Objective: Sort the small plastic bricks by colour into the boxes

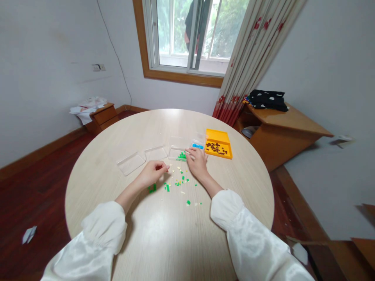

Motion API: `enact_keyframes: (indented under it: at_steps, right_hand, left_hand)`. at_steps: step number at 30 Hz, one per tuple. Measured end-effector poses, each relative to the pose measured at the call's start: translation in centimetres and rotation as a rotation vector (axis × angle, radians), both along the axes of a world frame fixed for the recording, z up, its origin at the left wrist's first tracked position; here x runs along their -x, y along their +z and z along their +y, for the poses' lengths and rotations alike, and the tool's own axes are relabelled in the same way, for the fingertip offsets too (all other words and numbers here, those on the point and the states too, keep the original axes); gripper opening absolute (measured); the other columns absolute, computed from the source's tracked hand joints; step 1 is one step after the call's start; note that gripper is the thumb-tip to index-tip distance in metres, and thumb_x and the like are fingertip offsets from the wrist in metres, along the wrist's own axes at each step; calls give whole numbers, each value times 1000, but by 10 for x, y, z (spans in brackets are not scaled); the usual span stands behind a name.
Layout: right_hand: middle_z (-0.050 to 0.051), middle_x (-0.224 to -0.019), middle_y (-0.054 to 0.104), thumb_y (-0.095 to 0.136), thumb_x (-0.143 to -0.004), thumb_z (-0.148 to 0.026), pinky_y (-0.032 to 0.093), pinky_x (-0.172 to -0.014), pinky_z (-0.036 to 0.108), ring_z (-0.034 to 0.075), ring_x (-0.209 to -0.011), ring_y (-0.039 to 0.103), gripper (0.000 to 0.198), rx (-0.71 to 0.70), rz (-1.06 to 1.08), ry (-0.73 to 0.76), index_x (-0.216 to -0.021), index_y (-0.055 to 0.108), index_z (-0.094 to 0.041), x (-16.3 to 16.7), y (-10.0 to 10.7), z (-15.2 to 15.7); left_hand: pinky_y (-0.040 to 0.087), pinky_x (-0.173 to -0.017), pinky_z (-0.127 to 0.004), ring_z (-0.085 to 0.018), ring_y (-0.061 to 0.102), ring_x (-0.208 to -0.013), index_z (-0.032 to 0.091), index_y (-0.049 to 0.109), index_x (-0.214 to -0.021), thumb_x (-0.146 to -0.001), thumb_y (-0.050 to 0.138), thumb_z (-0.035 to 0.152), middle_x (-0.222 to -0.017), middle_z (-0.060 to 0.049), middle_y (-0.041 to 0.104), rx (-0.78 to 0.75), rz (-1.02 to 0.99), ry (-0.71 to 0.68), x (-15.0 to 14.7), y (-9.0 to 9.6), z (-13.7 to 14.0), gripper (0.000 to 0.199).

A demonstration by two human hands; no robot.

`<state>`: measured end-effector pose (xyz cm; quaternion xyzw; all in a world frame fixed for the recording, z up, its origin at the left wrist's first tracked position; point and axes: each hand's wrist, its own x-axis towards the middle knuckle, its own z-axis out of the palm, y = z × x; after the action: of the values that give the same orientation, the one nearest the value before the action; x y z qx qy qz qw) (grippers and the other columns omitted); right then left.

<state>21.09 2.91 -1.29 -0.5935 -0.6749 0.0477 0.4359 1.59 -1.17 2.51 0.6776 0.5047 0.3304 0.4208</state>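
My left hand (153,173) hovers above the scattered pieces, thumb and fingertips pinched together. Whatever it may hold is too small to make out. At the right edge of a clear plastic box (173,157) is my right hand (198,163), its fingers stretched and slightly apart, next to a pile of green toy bricks (181,155) in that box. Loose green bricks (168,188) and small cream and yellow pieces (178,168) lie spread on the table between and below both hands. A few green bricks (152,188) sit beneath my left wrist.
Two clear trays (131,164) (156,152) stand left of the box. Behind my right hand, a small clear box holds blue pieces (197,146). An open yellow case (218,136) with dark brown pieces (216,148) sits at the right of the round table (164,242).
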Motion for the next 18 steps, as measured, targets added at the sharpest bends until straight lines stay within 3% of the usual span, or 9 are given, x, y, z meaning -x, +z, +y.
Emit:
enact_keyframes:
  at_steps: [4, 11, 18]
  right_hand:
    - [7, -113, 58, 48, -86, -31, 29, -88, 42, 25, -107, 45, 26, 62, -18, 6, -104, 65, -24, 1, -3, 1]
    - [8, -104, 59, 43, -88, -32, 31, -87, 41, 24, -101, 47, 27, 42, 18, 48, -97, 67, -23, 1, -4, 0]
    - [7, -101, 60, 45, -87, -28, 32, -87, 42, 24, -100, 49, 22, 19, 18, 77, -93, 66, -22, 1, -5, 0]
  left_hand:
    - [33, -53, -23, -10, 43, -54, 13, 67, -69, -69, 57, 33, -61, -2, 57, -50, 150, -124, 4, -2, 0, 22]
    - [41, -66, -24, -14, 54, -71, 16, 69, -77, -66, 59, 24, -79, -4, 63, -74, 341, -378, 21, -2, 2, 17]
    - [41, -65, -24, -14, 54, -69, 16, 68, -74, -63, 54, 16, -78, -4, 61, -54, 362, -404, 21, -5, 2, 18]
